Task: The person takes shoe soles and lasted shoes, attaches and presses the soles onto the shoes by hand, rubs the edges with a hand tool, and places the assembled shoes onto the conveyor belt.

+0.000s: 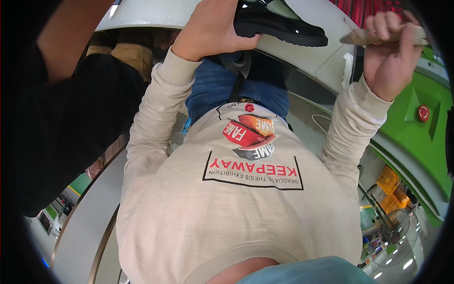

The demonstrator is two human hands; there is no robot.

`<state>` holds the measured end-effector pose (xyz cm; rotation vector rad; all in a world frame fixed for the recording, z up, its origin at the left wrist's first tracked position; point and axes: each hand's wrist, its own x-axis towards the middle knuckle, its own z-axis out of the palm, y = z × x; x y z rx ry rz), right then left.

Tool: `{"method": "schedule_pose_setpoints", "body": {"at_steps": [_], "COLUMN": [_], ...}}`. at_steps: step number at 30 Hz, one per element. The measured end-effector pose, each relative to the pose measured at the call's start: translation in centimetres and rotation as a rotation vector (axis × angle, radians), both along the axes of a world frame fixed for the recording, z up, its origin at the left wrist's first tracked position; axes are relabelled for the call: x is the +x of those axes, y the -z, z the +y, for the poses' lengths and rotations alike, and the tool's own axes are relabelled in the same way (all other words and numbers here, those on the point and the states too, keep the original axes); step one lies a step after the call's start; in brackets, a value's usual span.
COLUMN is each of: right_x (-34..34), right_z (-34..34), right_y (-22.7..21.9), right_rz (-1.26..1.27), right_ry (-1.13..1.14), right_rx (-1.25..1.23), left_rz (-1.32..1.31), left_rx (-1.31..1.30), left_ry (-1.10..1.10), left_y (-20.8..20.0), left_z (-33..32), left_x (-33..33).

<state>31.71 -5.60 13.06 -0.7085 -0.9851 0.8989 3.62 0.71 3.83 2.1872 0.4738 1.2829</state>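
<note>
At the top of the view my left hand (pixel 210 31) grips a glossy black shoe (pixel 283 26) by its heel end, the thumb along the thick ridged sole. The toe points right, and the upper part of the shoe is cut off by the frame edge. Pale material shows in the shoe's opening. Over at the upper right, my right hand (pixel 390 52) is closed around a tapered tan tool (pixel 362 38), its narrow end pointing left toward the shoe. The tool's exact kind I cannot make out. The two hands are well apart.
A white work surface (pixel 314 64) runs under the shoe. Green machinery (pixel 402 123) with a red push button (pixel 423 113) stands at the right. Yellow crates (pixel 388 180) and a fan (pixel 397 225) are lower right. Another person in dark clothing (pixel 90 113) is close on my left.
</note>
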Motion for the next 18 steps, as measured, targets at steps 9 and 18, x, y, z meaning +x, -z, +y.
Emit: {"method": "schedule_pose_setpoints", "body": {"at_steps": [9,18], "right_x": [-10.9,-12.7], "right_z": [4.6,4.8], "right_y": [2.7,3.3], "right_rz": [0.277,0.240], "right_ry": [-0.308,-0.214], "right_rx": [-0.063,-0.129], "left_rz": [0.062,0.324], "left_rx": [0.015,-0.075], "left_ry": [0.017,-0.119], "left_y": [-0.4,-2.9], "left_z": [0.5,0.3], "left_x": [-0.1,0.4]}}
